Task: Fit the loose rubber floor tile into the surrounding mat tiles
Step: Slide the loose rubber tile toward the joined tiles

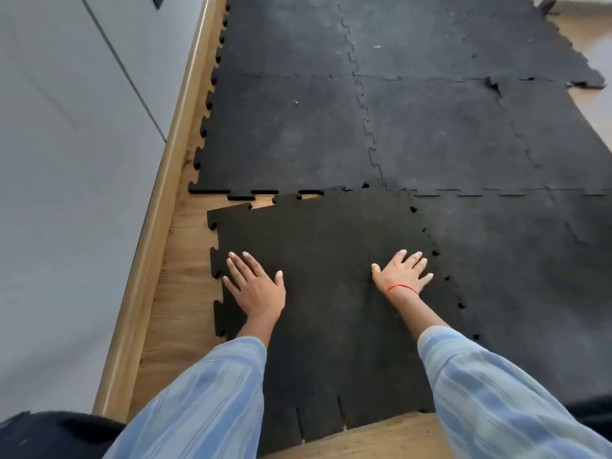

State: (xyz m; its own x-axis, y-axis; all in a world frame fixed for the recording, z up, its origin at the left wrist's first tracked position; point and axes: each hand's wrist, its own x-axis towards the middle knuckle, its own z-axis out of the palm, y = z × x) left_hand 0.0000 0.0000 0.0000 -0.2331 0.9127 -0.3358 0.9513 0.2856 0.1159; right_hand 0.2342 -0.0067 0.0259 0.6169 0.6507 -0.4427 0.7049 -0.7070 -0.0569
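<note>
Seemingly mid-alignment: the tile (331, 276) lies skewed on bare floor (185, 293), its far-right corner overlapping the mats (298, 127). Left hand (255, 289) and right hand (402, 276) press flat, fingers spread. Next, I'd judge: rotate it square, mesh the teeth, press down.

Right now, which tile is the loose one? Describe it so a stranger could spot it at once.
Start from the wood skirting along the grey wall, then look right to the black mat. The loose tile lies nearest, under the left hand and right hand. Unlike its locked neighbours, it sits skewed, with bare wood floor showing beside it.
</note>
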